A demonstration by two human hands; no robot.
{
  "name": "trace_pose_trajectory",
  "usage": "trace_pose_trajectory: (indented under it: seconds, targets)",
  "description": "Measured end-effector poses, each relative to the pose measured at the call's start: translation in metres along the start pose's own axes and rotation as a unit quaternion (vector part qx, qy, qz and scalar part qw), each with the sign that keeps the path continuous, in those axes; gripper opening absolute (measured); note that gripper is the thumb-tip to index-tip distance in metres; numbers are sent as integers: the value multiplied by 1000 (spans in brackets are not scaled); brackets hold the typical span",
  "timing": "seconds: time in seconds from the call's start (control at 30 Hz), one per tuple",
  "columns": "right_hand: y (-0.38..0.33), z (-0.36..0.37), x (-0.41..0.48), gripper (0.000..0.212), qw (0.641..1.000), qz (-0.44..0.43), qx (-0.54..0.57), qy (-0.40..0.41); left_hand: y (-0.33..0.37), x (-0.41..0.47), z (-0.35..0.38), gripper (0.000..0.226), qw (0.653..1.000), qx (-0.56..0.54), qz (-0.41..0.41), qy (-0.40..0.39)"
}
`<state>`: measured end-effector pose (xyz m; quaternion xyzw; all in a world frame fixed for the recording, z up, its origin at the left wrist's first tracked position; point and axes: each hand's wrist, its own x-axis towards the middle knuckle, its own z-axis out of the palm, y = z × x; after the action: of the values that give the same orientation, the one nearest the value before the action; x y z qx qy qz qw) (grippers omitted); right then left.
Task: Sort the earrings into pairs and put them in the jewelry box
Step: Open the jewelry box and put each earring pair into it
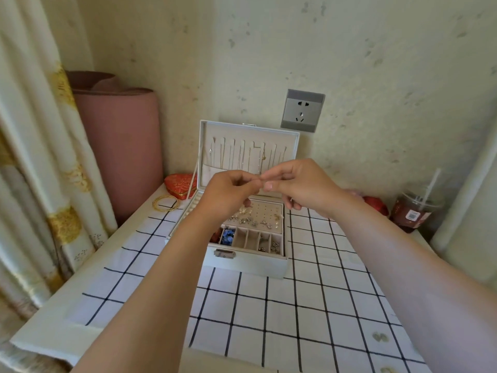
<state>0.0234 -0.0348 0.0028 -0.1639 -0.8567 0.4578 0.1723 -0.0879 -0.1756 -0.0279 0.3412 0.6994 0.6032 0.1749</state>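
Two hands, the left hand (228, 193) and right hand (298, 184), meet at curled, pinched fingertips above the open jewelry box (247, 262); anything between them is too small to tell. Earrings (252, 220) lie in its tray directly below.

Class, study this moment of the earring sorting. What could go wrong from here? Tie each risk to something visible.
The left hand and right hand meet fingertip to fingertip above the jewelry box. Anything tiny between them, too small to see, could drop among the earrings on its panel.
The drink cup stands beside the right forearm. A sideways sweep might tip it.
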Motion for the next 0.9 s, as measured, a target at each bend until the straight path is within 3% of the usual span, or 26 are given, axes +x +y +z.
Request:
trace_pose_trajectory:
  seconds: [0.23,0.57,0.67,0.9]
  targets:
    - [5,10,23,8,999,-25,35,27,-6,16,-4,10,1000,-5,-6,16]
    - [18,17,40,11,996,-34,64,60,-11,23,-9,12,999,-22,-34,24]
    - [30,14,44,11,996,-23,-4,81,-15,24,-12,12,999,-12,-38,33]
    - [54,20,44,14,979,2,-206,-8,-27,21,-21,11,998,20,-46,30]
